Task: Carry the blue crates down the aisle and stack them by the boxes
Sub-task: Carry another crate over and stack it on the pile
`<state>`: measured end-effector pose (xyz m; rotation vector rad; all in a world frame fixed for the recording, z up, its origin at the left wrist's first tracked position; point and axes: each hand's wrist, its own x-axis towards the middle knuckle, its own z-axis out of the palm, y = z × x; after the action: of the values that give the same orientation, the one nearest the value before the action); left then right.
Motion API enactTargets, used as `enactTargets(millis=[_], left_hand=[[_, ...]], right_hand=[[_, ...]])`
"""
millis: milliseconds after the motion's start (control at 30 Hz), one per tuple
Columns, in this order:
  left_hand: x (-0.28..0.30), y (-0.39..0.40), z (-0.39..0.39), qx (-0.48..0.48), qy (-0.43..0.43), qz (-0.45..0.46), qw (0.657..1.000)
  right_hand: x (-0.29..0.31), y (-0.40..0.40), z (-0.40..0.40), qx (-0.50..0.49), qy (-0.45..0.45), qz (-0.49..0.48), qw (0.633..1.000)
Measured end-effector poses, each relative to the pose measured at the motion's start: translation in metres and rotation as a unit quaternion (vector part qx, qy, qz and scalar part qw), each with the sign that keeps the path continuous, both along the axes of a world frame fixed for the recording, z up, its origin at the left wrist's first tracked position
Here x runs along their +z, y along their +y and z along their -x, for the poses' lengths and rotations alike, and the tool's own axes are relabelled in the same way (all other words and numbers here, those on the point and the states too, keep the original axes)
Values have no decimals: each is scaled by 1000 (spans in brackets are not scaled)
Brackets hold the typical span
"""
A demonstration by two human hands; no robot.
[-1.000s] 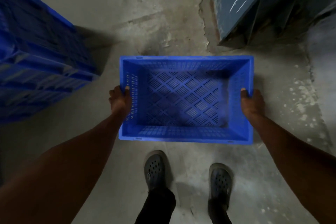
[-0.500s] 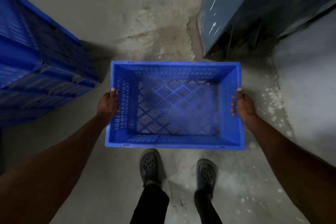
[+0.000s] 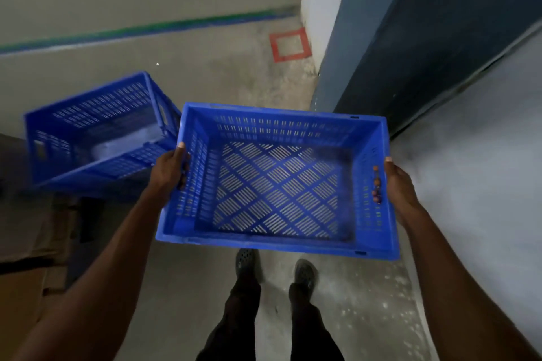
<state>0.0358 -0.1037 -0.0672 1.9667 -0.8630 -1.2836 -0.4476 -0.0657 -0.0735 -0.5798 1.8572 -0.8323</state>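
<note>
While we hold the blue crate (image 3: 278, 182) level above the concrete floor (image 3: 205, 67), its slatted bottom faces up at us and nothing lies inside. Our left hand (image 3: 170, 170) grips its left wall, our right hand (image 3: 396, 184) its right wall, fingertips (image 3: 376, 183) poking through the handle slot. Just left sits a second blue crate (image 3: 96, 129), beside cardboard boxes (image 3: 26, 243). A dark blue cabinet (image 3: 425, 32) stands right.

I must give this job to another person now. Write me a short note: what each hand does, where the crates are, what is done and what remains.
Left hand and right hand each grip a short side of the empty carried crate, held above the floor.
A second blue crate sits ahead on the left, above the cardboard boxes.
Done: carrying nearly finished.
Left: stack the carried crate by the boxes.
</note>
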Motion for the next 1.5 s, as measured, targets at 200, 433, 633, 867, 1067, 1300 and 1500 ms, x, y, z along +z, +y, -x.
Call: enactTargets(millis=[200,433,633,867,1067,1300,1500], left_hand=[[119,31,4,9,16,2,1000],[188,34,27,-29,20,29,999],[214,7,61,-144,6,52,988],[230,-9,127,-326,6,58,944],[237,32,227,-496,32,66,865],[249,176,343,-676,46,71,732],[256,352,392,-796,54,88,596]], right_hand=[[119,43,9,-13,17,38,999],[180,90,18,-39,45,62,996],[197,164,8,-161,61,67,983],[200,300,-29,-354,59,77,930],[211,442,-82,-516,83,64,850],[218,616,-173,-675,123,39,726],[222,753,-285,-801,126,22,585]])
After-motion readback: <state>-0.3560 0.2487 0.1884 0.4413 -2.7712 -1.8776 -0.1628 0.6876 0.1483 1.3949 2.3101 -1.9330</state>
